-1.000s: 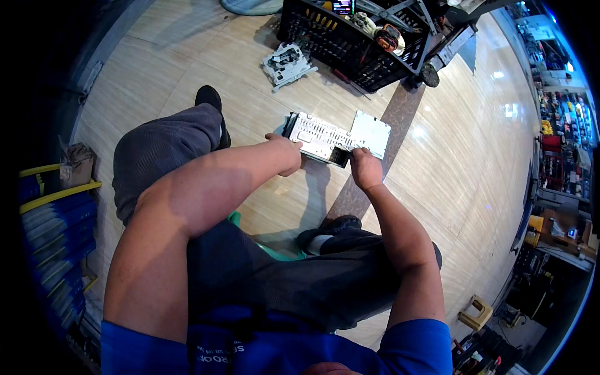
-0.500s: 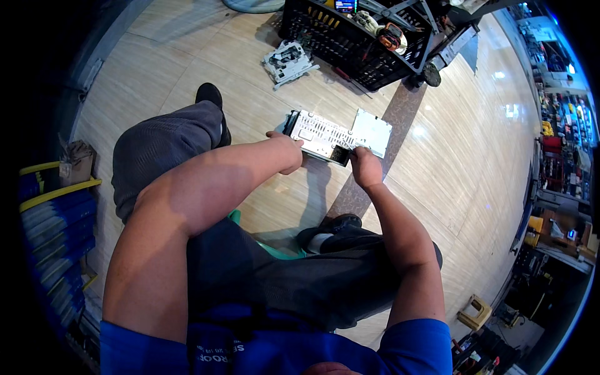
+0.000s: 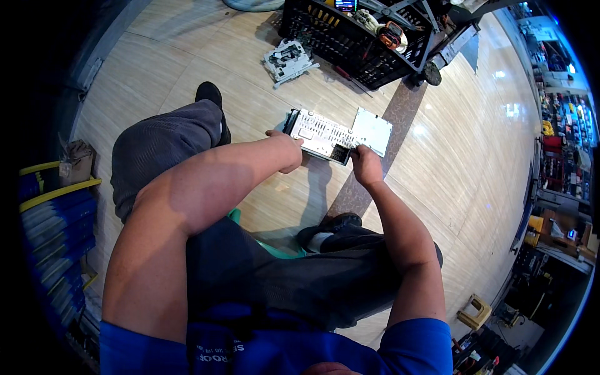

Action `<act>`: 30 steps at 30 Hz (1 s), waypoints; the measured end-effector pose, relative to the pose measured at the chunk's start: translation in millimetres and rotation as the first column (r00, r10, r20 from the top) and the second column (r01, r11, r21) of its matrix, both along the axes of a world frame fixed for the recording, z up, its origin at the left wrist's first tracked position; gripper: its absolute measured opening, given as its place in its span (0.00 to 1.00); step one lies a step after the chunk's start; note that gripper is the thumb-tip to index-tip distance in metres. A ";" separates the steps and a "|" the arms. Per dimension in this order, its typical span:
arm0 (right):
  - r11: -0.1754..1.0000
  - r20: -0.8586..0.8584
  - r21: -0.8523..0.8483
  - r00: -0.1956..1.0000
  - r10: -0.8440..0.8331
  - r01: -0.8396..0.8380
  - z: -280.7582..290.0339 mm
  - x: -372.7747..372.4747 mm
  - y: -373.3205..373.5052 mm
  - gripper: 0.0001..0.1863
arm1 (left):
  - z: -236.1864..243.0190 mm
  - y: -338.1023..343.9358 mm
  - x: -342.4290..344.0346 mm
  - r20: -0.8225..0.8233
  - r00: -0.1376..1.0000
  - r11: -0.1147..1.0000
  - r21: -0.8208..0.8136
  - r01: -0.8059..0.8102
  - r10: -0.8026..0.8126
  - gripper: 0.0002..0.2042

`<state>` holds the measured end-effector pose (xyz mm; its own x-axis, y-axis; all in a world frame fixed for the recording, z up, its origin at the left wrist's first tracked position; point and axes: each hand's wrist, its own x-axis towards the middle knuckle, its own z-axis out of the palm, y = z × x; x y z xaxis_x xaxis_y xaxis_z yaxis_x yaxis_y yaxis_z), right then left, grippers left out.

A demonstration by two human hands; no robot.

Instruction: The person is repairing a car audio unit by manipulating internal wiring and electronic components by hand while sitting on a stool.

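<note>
A car stereo unit [image 3: 320, 132] with a slotted silver metal case and a dark front is held above the floor between my hands. My left hand [image 3: 286, 152] grips its left end, with fingers and thumb on either side of the near corner. At the opposite end, my right hand [image 3: 367, 165] pinches the near right corner beside a dark socket opening [image 3: 340, 154]. Its fingertips are partly hidden, and I cannot tell whether they hold anything small. A flat silver metal plate [image 3: 373, 130] lies just beyond my right hand, partly behind the unit.
A disc mechanism [image 3: 289, 62] lies on the tiled floor near a black plastic crate [image 3: 356, 53] of tools and cables. A red-handled screwdriver [image 3: 342, 73] rests beside the crate. Blue stacked bins [image 3: 59, 231] stand at left; a beige stool-like object [image 3: 475, 311] is at lower right.
The unit has tilted slightly, showing more of the socket opening at its right end. My right hand has shifted a little; my left hand stays in place.
</note>
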<state>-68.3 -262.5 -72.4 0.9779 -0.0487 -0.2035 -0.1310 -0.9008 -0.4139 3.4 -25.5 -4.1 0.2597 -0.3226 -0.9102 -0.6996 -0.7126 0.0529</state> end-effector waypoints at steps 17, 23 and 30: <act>0.988 -0.113 0.100 0.987 -0.110 0.122 -10.6 9.5 -6.4 0.15 | 0.0 -2.6 3.9 -0.064 0.998 0.997 0.073 0.029 -0.024 0.42; 0.989 -0.109 0.047 0.985 -0.134 0.139 -10.2 10.1 -5.0 0.15 | 5.1 0.5 0.2 -0.008 1.000 1.000 -0.012 0.007 -0.007 0.34; 0.979 -0.142 0.057 0.972 -0.188 0.198 -13.8 8.8 -3.0 0.16 | 6.9 0.6 -0.2 -0.011 1.000 1.000 -0.006 0.013 -0.013 0.31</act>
